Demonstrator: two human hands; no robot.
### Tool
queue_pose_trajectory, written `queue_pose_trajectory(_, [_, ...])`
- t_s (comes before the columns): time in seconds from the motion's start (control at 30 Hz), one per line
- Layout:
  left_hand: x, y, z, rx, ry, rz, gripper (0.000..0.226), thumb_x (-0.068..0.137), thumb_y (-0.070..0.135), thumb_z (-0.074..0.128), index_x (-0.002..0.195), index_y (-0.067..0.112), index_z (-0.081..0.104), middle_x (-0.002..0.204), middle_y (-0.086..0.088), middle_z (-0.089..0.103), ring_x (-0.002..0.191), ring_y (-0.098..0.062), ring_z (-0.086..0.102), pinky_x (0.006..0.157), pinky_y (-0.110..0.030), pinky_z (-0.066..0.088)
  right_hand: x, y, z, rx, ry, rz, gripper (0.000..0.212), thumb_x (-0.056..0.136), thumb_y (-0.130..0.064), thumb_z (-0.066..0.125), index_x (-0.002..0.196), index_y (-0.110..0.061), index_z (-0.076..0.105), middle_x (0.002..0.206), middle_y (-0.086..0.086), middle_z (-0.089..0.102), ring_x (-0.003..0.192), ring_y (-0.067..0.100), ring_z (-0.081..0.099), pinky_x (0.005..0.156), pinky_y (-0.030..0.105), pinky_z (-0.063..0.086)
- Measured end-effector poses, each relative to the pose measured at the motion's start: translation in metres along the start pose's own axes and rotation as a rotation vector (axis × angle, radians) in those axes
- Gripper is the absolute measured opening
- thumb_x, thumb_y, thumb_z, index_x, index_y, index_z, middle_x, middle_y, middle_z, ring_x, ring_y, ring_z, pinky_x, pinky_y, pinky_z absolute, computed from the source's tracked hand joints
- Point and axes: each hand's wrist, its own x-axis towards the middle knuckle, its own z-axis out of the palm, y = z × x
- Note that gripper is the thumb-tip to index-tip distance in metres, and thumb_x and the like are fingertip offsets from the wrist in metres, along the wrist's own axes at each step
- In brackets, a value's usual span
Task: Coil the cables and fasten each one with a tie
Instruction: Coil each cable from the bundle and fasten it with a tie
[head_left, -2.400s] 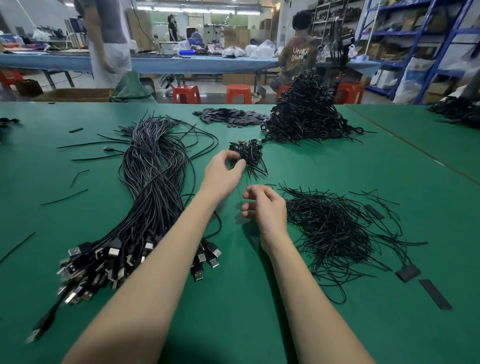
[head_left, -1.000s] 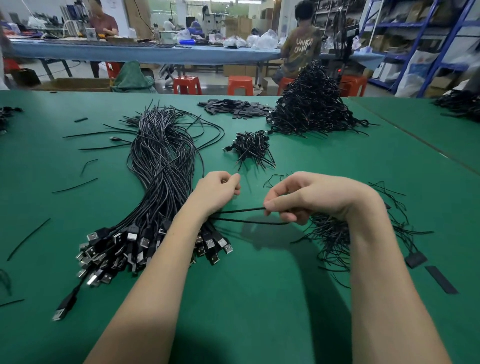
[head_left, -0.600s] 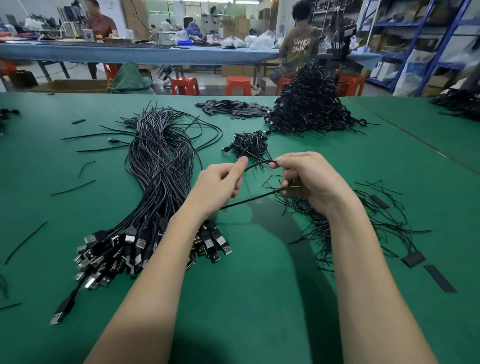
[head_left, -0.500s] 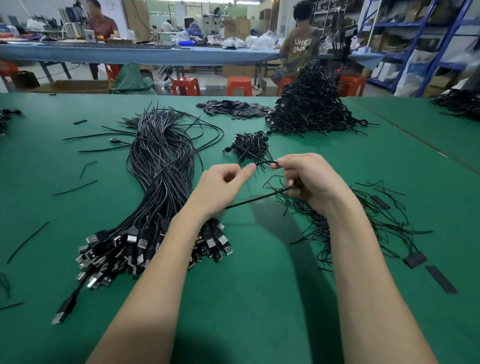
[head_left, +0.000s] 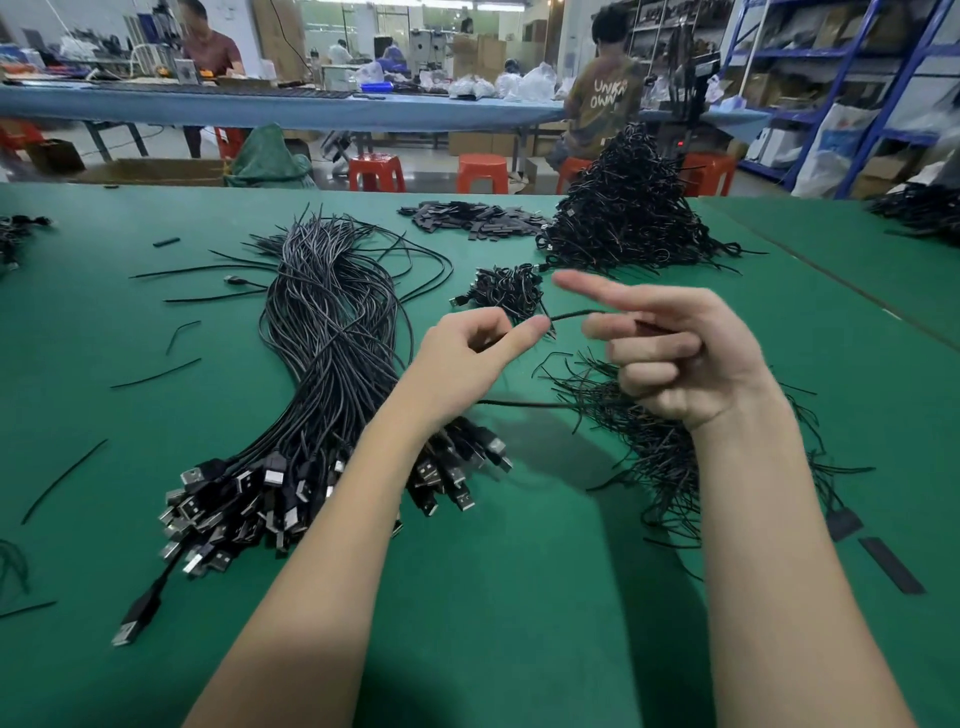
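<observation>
Right now one thin black cable (head_left: 574, 314) runs sideways in the air between the two hands, just above the green desk (head_left: 519, 597). Its long line goes left to right. The left hand (head_left: 462, 358) pinches one part of it, with the fingers curled in and the thumb tip out. The right hand (head_left: 675, 358) has the cable going in between its fingers; the pointing finger sticks out straight and the other fingers curl over the cable. A lower strand of what looks like the same cable goes from under the left wrist toward the loose pile of ties (head_left: 660, 447) (so a loop may be starting). Both hands are on the cable, so neither is nearer. The big bunch of cables (head_left: 332, 332) lies just left of the left arm. Where the cable ends cannot be seen, because the hands hide it. The right hand is a bit blurry, so its hold is hard to make out.
</observation>
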Motion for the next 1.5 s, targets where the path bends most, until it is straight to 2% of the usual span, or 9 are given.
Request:
queue_pose_trajectory(0.1, [0.0, 0.01, 0.018, 0.019, -0.016, 0.064, 0.051, 0.09, 0.062, 0.059, 0.066, 0.019, 0.046, 0.058, 0.008, 0.038, 0.055, -0.008, 0.033, 0.054, -0.02, 0.029, -0.012, -0.01, -0.011, 0.012, -0.079, -0.095, 0.049, 0.092, -0.026, 0.051, 0.14, -0.015, 0.056, 0.072, -0.006, 0.059, 0.031, 0.001, 0.023, 0.027, 0.012, 0.02])
queue_pose_trajectory(0.3, [-0.002, -0.018, -0.001, 0.462, -0.05, -0.103, 0.012, 0.096, 0.042, 0.058, 0.092, 0.031, 0.061, 0.096, 0.008, 0.064, 0.09, -0.014, 0.058, 0.085, -0.033, 0.047, -0.002, 0.0, -0.013, -0.26, 0.285, -0.11, 0.045, 0.092, -0.026, 0.062, 0.135, -0.012, 0.06, 0.072, -0.003, 0.057, 0.036, 0.001, 0.025, 0.034, 0.012, 0.022])
queue_pose_trajectory(0.4, [-0.004, -0.023, -0.012, 0.507, 0.082, -0.111, 0.012, 0.092, 0.038, 0.064, 0.087, 0.029, 0.057, 0.088, 0.006, 0.061, 0.081, -0.013, 0.058, 0.073, -0.029, 0.045, 0.005, 0.005, -0.012, -0.208, 0.373, -0.128, 0.028, 0.101, -0.023, 0.056, 0.127, -0.013, 0.061, 0.071, -0.005, 0.057, 0.038, 0.001, 0.027, 0.035, 0.013, 0.024])
queue_pose_trajectory(0.6, [-0.009, -0.01, 0.001, 0.581, -0.448, -0.221, 0.04, 0.096, 0.052, 0.053, 0.07, 0.027, 0.073, 0.066, 0.014, 0.072, 0.065, -0.007, 0.066, 0.071, -0.026, 0.052, 0.019, 0.011, -0.003, -0.24, 0.436, -0.203, 0.015, 0.103, -0.021, 0.054, 0.111, -0.017, 0.065, 0.071, -0.005, 0.059, 0.041, 0.004, 0.034, 0.038, 0.016, 0.027])
queue_pose_trajectory(0.8, [-0.006, -0.015, -0.003, 0.778, -0.391, -0.273, 0.026, 0.077, 0.054, 0.067, 0.072, 0.028, 0.067, 0.069, 0.014, 0.07, 0.073, -0.008, 0.066, 0.078, -0.033, 0.056, 0.015, 0.012, 0.001, -0.301, 0.316, -0.104, 0.027, 0.102, -0.039, 0.056, 0.115, -0.017, 0.066, 0.073, -0.003, 0.063, 0.047, 0.004, 0.041, 0.036, 0.013, 0.025])
queue_pose_trajectory(0.97, [-0.005, -0.018, 0.013, 0.568, -0.356, -0.055, 0.03, 0.078, 0.043, 0.079, 0.103, 0.036, 0.065, 0.089, 0.013, 0.061, 0.072, -0.001, 0.056, 0.08, -0.032, 0.053, 0.024, 0.014, 0.012, -0.179, 0.355, -0.147, 0.014, 0.1, -0.025, 0.061, 0.108, -0.016, 0.066, 0.078, -0.001, 0.069, 0.046, 0.004, 0.048, 0.037, 0.012, 0.033])
queue_pose_trajectory(1.13, [-0.006, -0.016, 0.017, 0.284, -0.201, -0.085, 0.015, 0.097, 0.03, 0.062, 0.093, 0.026, 0.075, 0.077, 0.011, 0.071, 0.069, -0.008, 0.067, 0.072, -0.026, 0.057, 0.036, 0.024, 0.01, -0.035, 0.478, -0.241, 0.041, 0.107, -0.049, 0.041, 0.128, -0.014, 0.047, 0.086, 0.01, 0.078, 0.061, 0.018, 0.07, 0.055, 0.027, 0.058])
queue_pose_trajectory(1.3, [0.003, -0.003, 0.01, -0.429, -0.026, -0.27, 0.027, 0.104, 0.019, 0.047, 0.091, 0.01, 0.069, 0.073, 0.003, 0.072, 0.065, -0.011, 0.065, 0.057, -0.02, 0.052, 0.04, 0.043, -0.009, -0.663, 0.649, -0.101, 0.039, 0.109, -0.044, 0.037, 0.137, -0.018, 0.046, 0.096, 0.001, 0.076, 0.074, 0.014, 0.066, 0.074, 0.036, 0.061])
queue_pose_trajectory(1.5, [0.003, -0.004, 0.006, -0.502, 0.01, -0.494, 0.027, 0.101, 0.025, 0.056, 0.086, 0.007, 0.068, 0.072, -0.003, 0.072, 0.052, -0.01, 0.058, 0.048, -0.016, 0.047, 0.03, 0.04, -0.012, -0.497, 0.206, -0.132, 0.018, 0.101, -0.031, 0.062, 0.108, -0.015, 0.069, 0.081, 0.004, 0.071, 0.06, 0.016, 0.062, 0.053, 0.022, 0.05])
